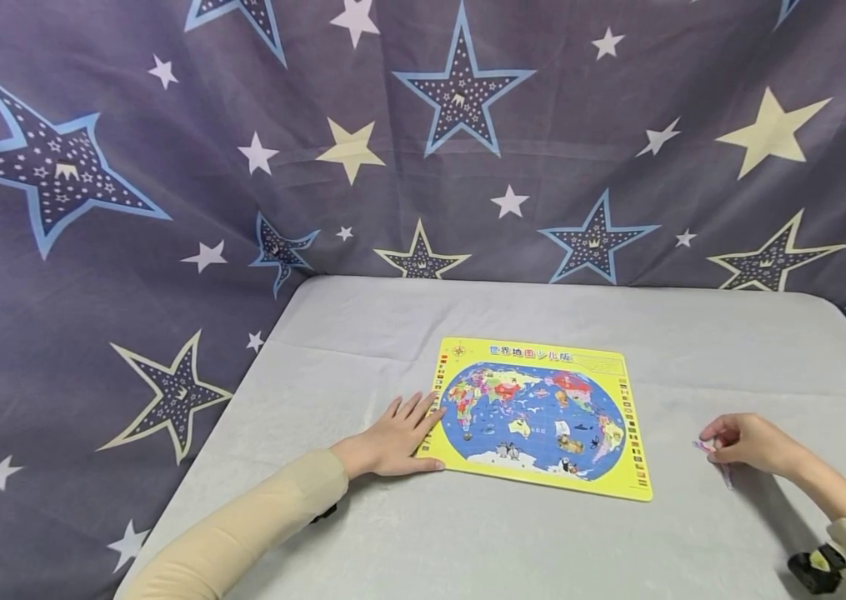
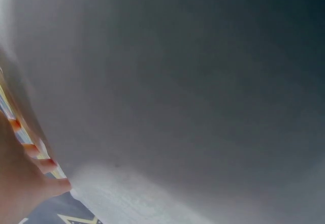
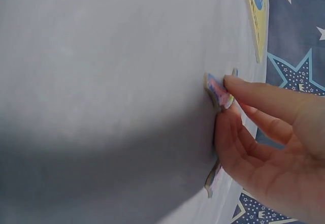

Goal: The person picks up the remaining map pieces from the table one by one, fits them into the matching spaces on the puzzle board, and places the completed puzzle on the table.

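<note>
A world map puzzle board (image 1: pixel 433 454) with a yellow border and blue oceans lies on the table. My left hand (image 1: pixel 392 437) rests flat at its left edge, fingers spread, fingertips over the yellow border. To the right of the board, my right hand (image 1: pixel 753 443) pinches a small puzzle piece (image 3: pixel 219 93) between thumb and fingers. That piece is pink with blue edges. A second thin piece (image 3: pixel 213 179) shows just beneath the curled fingers, partly hidden by them. In the left wrist view, the left hand (image 2: pixel 23 178) appears at the lower left corner.
A pale grey cloth covers the table (image 1: pixel 362 333). Behind and to the left hangs a dark curtain (image 1: pixel 362 208) with star prints. A black strap device (image 1: pixel 816 569) sits at the right wrist.
</note>
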`<state>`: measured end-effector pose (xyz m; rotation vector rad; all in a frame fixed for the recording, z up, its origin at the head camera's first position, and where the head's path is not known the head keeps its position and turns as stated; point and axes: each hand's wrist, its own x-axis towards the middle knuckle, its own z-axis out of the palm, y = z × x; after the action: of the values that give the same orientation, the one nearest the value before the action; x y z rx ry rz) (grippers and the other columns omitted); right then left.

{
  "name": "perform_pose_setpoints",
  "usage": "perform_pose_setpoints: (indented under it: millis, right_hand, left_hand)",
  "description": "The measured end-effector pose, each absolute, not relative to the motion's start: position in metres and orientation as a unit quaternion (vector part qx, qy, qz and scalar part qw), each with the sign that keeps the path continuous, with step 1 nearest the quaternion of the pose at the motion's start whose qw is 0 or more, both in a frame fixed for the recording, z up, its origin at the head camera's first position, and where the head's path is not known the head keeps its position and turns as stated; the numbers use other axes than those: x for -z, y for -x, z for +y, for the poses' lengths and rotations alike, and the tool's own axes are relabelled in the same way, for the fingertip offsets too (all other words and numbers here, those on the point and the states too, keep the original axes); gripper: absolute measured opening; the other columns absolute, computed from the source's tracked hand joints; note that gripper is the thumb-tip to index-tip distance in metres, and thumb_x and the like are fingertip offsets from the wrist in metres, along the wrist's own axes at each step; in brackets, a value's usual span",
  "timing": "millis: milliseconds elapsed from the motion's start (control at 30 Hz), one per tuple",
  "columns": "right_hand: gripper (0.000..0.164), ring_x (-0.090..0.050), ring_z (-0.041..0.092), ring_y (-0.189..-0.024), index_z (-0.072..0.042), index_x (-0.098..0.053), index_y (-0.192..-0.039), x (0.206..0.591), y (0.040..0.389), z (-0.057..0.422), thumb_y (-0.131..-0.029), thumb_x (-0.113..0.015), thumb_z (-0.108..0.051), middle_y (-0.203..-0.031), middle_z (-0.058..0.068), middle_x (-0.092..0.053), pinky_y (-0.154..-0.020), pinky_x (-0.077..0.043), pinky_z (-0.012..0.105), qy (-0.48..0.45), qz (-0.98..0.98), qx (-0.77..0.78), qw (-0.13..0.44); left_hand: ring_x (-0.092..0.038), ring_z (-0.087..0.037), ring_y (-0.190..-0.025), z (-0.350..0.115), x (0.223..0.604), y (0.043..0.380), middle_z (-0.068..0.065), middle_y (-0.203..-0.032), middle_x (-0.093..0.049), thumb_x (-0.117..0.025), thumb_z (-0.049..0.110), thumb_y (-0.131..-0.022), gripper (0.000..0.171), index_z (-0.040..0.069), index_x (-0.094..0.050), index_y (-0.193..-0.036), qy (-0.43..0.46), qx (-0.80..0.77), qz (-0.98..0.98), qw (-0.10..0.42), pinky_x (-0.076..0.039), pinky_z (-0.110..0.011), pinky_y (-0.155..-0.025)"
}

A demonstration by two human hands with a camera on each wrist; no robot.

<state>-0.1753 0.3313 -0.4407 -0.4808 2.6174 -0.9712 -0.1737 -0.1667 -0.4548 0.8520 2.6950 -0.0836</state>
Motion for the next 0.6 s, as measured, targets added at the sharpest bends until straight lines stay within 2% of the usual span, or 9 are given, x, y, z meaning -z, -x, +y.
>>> perform_pose_setpoints:
  millis: [233, 600]
  right_hand:
    - [0.018, -0.045, -0.002, -0.056, 0.016, -0.057, -0.087, 0.4396, 0.1760, 0.3315, -0.076, -0.063, 0.002, -0.065, -0.003, -0.052, -0.050, -0.045, 0.021, 0.170, 0.900, 0.360, 0.178]
    - [0.027, -0.050, 0.001, -0.063, 0.019, -0.055, -0.097, 0.4370, 0.1826, 0.3360, -0.085, -0.056, -0.006, -0.075, 0.002, -0.057, -0.059, -0.049, 0.023, 0.138, 0.878, 0.389, 0.243]
  left_hand:
    - [0.002, -0.027, -0.135, -0.1670, 0.4553, 0.1741, -0.006, -0.149, 0.004, -0.023, 0.072, -0.080, 0.086, 0.017, -0.007, -0.144, -0.299, 0.032, 0.941, 0.154, -0.005, -0.048, -0.106]
    - [0.002, -0.027, -0.135, -0.1673, 0.4565, 0.1745, -0.006, -0.149, 0.004, -0.023, 0.073, -0.079, 0.087, 0.017, -0.007, -0.144, -0.296, 0.034, 0.942, 0.153, -0.006, -0.047, -0.106]
